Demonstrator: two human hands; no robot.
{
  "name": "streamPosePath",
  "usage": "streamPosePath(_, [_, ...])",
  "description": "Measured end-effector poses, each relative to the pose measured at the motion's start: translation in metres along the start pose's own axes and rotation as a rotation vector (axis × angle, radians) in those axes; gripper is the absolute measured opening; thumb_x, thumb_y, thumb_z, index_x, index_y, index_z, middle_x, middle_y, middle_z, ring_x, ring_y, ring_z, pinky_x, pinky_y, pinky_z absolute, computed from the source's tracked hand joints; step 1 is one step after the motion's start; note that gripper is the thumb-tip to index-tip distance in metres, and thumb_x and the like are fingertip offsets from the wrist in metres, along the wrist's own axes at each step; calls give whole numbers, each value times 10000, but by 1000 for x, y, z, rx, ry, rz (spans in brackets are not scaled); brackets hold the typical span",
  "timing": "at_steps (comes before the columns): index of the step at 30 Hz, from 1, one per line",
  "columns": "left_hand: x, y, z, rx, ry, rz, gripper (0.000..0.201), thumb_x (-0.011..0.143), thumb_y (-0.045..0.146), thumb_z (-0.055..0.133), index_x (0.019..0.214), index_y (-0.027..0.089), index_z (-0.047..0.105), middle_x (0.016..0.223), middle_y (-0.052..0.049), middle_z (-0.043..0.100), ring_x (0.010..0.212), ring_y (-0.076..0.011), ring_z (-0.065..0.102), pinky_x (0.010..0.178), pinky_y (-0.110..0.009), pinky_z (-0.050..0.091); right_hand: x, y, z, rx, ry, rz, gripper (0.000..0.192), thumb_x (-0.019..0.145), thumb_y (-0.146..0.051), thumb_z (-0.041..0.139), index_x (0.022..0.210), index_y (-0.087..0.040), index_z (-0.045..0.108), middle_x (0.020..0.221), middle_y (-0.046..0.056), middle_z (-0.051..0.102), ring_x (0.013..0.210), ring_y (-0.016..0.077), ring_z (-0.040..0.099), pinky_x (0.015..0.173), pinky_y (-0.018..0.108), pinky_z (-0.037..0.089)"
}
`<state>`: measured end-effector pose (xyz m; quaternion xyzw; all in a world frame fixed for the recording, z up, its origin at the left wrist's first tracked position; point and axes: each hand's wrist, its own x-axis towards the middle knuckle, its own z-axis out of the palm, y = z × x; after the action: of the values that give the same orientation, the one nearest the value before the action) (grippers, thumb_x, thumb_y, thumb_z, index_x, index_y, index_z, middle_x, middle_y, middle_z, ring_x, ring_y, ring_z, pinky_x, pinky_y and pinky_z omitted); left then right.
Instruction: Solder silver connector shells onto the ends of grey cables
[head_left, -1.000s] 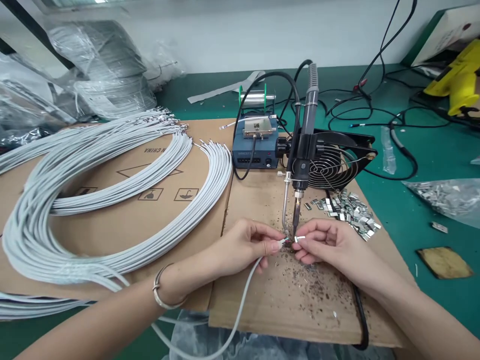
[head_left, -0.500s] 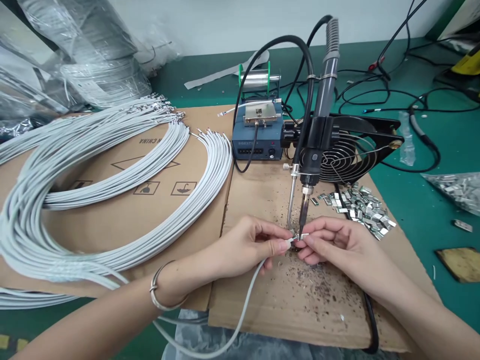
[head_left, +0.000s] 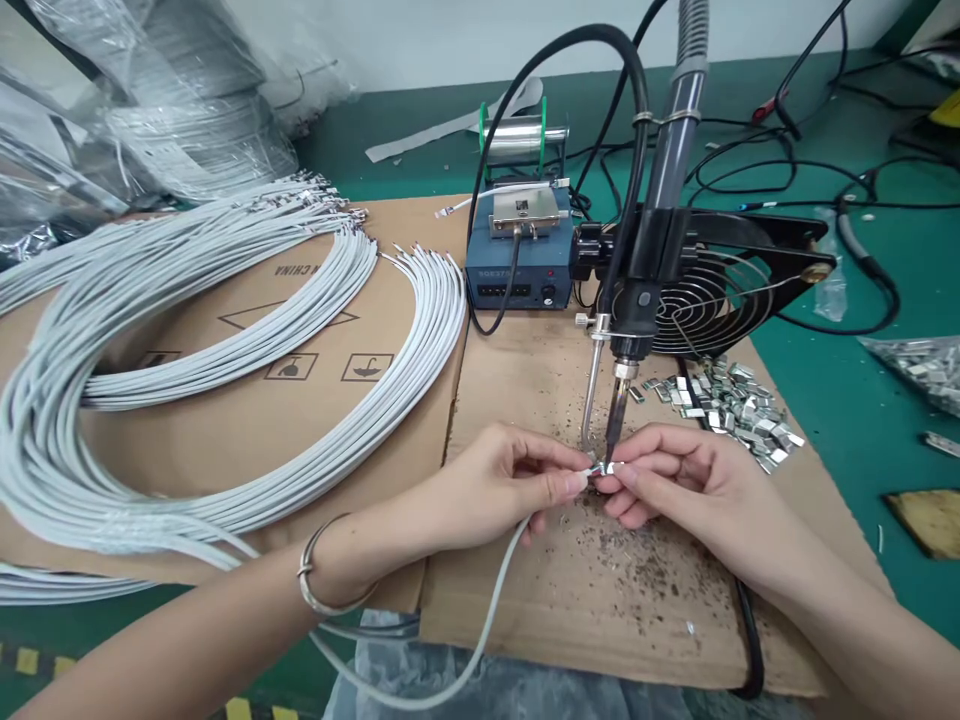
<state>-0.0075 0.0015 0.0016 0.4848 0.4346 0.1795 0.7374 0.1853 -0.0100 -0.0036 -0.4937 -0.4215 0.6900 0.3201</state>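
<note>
- The left hand (head_left: 499, 480) sits at the centre of the frame, its thumb and forefinger pinched shut on the end of a grey cable (head_left: 487, 610); the cable runs down from the fingers and off the bottom edge.
- The right hand (head_left: 675, 480) is just right of it, fingertips closed on a small metal clip (head_left: 611, 467), which meets the cable end right under the tip of the soldering iron (head_left: 645, 260).
- The iron stands upright on its holder; its top is cut off by the upper edge of the frame.
- How the clip and cable end join is too small to make out, and fingers cover part of it.
- Printed on the cardboard sheet (head_left: 300, 420), upside down, is "CHINA" with its start hidden under cable, plus handling symbols: an umbrella, a glass, and arrows half covered.
- The blue control box (head_left: 517, 270), upper centre, carries a label too blurred to read.
- A pile of clips (head_left: 731, 405) lies right of the iron, in front of a black fan (head_left: 720, 290).
- Bundles of cables (head_left: 187, 330) arc across the left half, running off the left edge.
- A bracelet (head_left: 319, 570) rings the left wrist.
- Dark flecks litter the cardboard below the hands.
</note>
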Motion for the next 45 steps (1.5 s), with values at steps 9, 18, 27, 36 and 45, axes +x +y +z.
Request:
streamPosePath(9, [0,1,1,-44,23,-9,205,794,195,589,959,109,672,503,56,511,413,-46,451,398,-152,406,1,2,1,13,17,-56,126,700,-254,731,750,-162,660,677,46,722,537,115,665,482,161,560])
streamPosePath(18, [-2,2,2,-40,40,-18,167,771,209,615,896,117,678,578,40,554,418,-40,459,399,-158,410,1,0,3,-4,27,-72,101,685,-203,733,729,-156,655,640,36,717,482,97,641,439,138,542])
streamPosePath(27, [-1,4,3,-37,43,-15,201,779,211,611,944,124,687,545,46,529,409,-38,441,385,-148,405,0,1,1,-11,13,-64,74,739,-216,695,752,-161,647,653,26,717,482,83,636,436,124,535])
streamPosePath(36, [-3,4,4,-27,34,-9,166,787,218,603,895,119,681,543,52,513,422,-34,447,394,-139,411,0,2,1,-9,11,-73,104,730,-239,702,748,-155,644,649,35,710,470,89,629,427,131,531])
streamPosePath(45, [-5,7,6,-31,64,-33,177,780,225,608,898,114,677,535,48,516,415,-42,447,398,-151,403,-1,2,1,-28,25,-67,126,724,-275,704,736,-164,647,613,31,686,411,81,580,368,132,496])
